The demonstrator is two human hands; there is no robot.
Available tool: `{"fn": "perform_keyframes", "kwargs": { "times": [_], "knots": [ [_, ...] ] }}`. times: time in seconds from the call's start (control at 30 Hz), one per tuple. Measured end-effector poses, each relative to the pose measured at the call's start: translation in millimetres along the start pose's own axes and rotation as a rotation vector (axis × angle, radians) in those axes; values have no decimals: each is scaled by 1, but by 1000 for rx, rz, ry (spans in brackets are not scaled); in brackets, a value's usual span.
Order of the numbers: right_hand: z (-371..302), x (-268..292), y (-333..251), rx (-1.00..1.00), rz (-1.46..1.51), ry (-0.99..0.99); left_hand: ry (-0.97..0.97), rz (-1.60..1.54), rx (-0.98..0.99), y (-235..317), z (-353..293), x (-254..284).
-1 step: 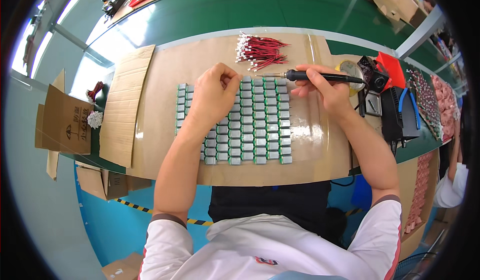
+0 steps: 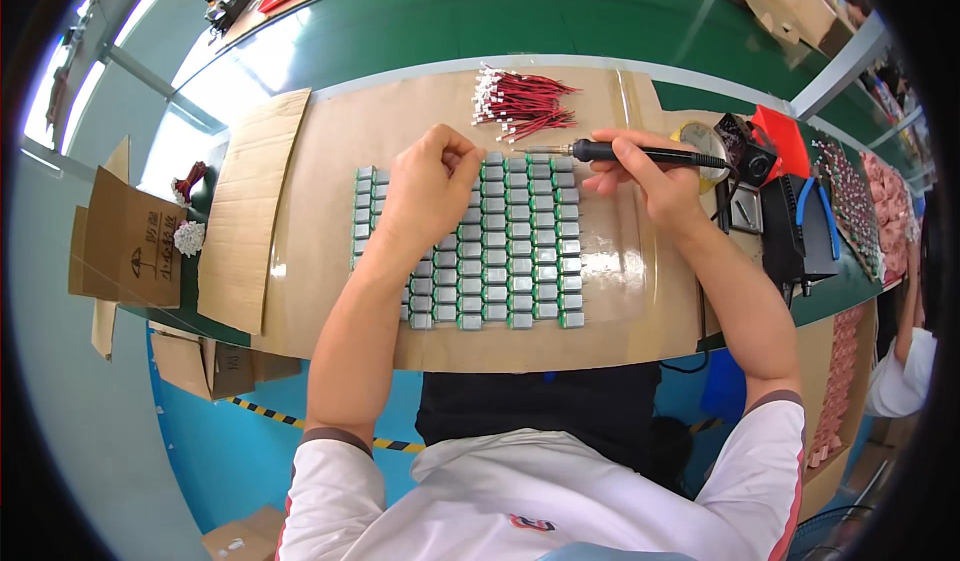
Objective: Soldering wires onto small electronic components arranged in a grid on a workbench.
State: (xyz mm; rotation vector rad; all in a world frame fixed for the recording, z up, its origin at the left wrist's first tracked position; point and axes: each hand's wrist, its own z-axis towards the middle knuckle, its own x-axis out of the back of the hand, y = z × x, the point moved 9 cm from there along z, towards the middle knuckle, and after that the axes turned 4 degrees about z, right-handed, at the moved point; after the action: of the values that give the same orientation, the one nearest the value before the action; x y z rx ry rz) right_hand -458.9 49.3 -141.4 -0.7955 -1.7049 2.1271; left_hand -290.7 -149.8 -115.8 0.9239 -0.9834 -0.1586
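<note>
My right hand (image 2: 655,176) is wrapped round the black handle of a soldering iron (image 2: 640,152). The iron lies nearly level, its thin metal tip pointing left at the far end of a block of small grey and green parts (image 2: 495,276). These look like little motors or battery cells with green edges, set out in several close rows. Over the left part of the block, my left hand (image 2: 432,183) has thumb and fingers pinched together close to the iron's tip. Whatever is between those fingers is too small or hidden to make out.
Beyond the block lies a pile of red and black wires (image 2: 525,101) with white connectors. A cardboard sheet (image 2: 255,211) and an open carton (image 2: 130,241) are at the left. A roll of tape (image 2: 705,146), a black box (image 2: 795,231) and blue-handled pliers (image 2: 820,216) stand at the right.
</note>
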Motion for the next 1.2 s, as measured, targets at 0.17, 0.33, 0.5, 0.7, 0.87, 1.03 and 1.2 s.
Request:
{"fn": "perform_keyframes", "kwargs": {
  "times": [0.17,0.33,0.5,0.7,0.87,1.03,1.2],
  "knots": [
    [-1,-3,-2,29,-47,-43,-19,-6,62,-4,0,-2],
    [-2,0,18,-3,62,-58,-73,27,79,-8,-1,-4],
    [-5,5,24,-14,13,-84,-125,82,47,-9,-1,-12],
    [-6,-1,24,-37,-12,-102,-163,70,76,-11,-1,-16],
    [-6,-2,22,-21,62,-75,-185,76,68,-8,-3,-17],
    [-5,-3,23,-48,-6,-112,-197,69,67,-6,-3,-18],
    [-5,-3,25,-51,-31,-124,-202,78,58,-6,-3,-19]
  ]
}}
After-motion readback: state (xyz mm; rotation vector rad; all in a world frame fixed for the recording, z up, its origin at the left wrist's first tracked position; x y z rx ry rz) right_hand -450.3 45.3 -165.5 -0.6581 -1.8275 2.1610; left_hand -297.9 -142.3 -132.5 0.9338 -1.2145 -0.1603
